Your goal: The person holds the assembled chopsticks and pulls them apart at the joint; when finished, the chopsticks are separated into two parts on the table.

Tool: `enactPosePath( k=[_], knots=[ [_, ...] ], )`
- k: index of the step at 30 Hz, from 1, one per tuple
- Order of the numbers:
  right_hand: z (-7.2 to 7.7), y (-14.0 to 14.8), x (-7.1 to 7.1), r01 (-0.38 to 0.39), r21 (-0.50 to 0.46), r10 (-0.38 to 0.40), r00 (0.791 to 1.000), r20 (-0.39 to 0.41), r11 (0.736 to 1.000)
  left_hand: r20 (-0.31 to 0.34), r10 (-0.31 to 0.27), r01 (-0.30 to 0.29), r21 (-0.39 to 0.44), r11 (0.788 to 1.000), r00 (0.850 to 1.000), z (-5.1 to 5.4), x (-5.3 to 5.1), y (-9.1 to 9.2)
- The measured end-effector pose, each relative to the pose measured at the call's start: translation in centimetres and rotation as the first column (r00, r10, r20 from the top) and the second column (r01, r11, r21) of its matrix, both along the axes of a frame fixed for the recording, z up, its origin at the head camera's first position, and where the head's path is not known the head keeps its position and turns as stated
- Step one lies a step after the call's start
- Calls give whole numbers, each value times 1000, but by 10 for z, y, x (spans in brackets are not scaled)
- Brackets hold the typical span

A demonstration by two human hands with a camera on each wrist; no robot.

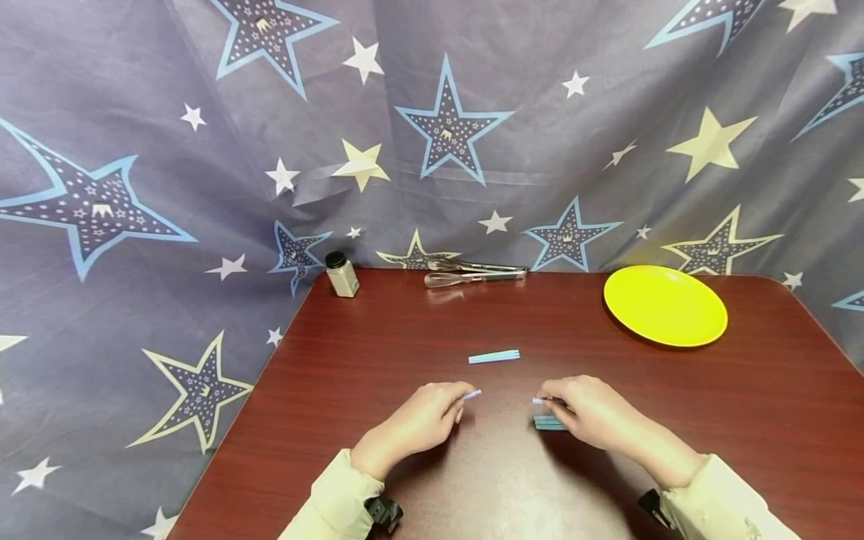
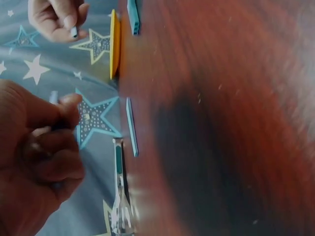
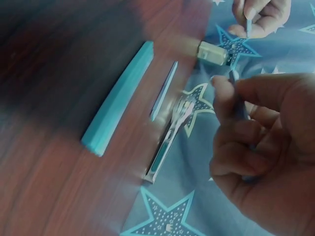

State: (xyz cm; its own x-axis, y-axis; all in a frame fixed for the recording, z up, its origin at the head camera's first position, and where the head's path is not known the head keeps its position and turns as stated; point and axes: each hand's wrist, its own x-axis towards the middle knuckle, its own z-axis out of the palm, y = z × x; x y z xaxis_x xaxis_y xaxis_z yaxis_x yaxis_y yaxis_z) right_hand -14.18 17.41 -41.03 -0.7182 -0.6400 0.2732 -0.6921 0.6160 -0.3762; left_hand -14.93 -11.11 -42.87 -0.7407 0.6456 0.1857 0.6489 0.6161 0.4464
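Observation:
My left hand (image 1: 421, 416) pinches a thin pale-blue stick (image 1: 472, 394) between thumb and fingertips, its end sticking out toward the right. Opposite it, my right hand (image 1: 594, 412) pinches another thin pale stick (image 1: 537, 400); most of that stick is hidden by the fingers. Both hands are raised above the table, with a gap between the two sticks. Below the right fingers lies a teal bundle of sticks (image 3: 120, 98), partly covered by that hand in the head view. Farther back, a few light-blue sticks (image 1: 494, 357) lie side by side.
A yellow plate (image 1: 664, 306) rests at the back right of the dark red table (image 1: 378, 337). Metal tongs (image 1: 479, 274) lie along the back edge. At the back left stands a black-capped shaker (image 1: 342, 275). A star-patterned curtain (image 1: 526, 150) hangs behind.

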Motion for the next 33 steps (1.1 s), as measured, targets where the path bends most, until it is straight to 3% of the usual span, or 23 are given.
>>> enactPosePath(
  k=[6,10,13,15,20,25,30,33],
  knots=[
    [-3,12,-4,-3,43,0,997,71,999,-21,-30,29,-17,999,999,-5,-11,-5],
    [-6,19,-5,-21,25,18,995,102,999,54,28,-31,55,998,998,-5,-17,-9],
    [-8,23,-6,-5,8,4,994,107,1000,119,91,-101,83,991,989,-5,-21,-8],
    [-9,24,-6,25,15,-26,994,108,1000,96,143,-148,48,988,985,-5,-24,-5],
    [-10,26,-7,121,66,-126,989,72,990,-45,233,-235,-52,971,972,-7,-31,6],
    [-12,26,-9,146,58,-149,987,53,988,-87,190,-196,-66,978,978,-7,-38,15],
    [-14,26,-11,141,61,-144,988,60,988,-48,126,-132,-125,983,991,-6,-42,22],
    [-16,26,-11,120,67,-124,990,65,991,-69,145,-154,-154,976,987,-7,-44,26]
  ],
)
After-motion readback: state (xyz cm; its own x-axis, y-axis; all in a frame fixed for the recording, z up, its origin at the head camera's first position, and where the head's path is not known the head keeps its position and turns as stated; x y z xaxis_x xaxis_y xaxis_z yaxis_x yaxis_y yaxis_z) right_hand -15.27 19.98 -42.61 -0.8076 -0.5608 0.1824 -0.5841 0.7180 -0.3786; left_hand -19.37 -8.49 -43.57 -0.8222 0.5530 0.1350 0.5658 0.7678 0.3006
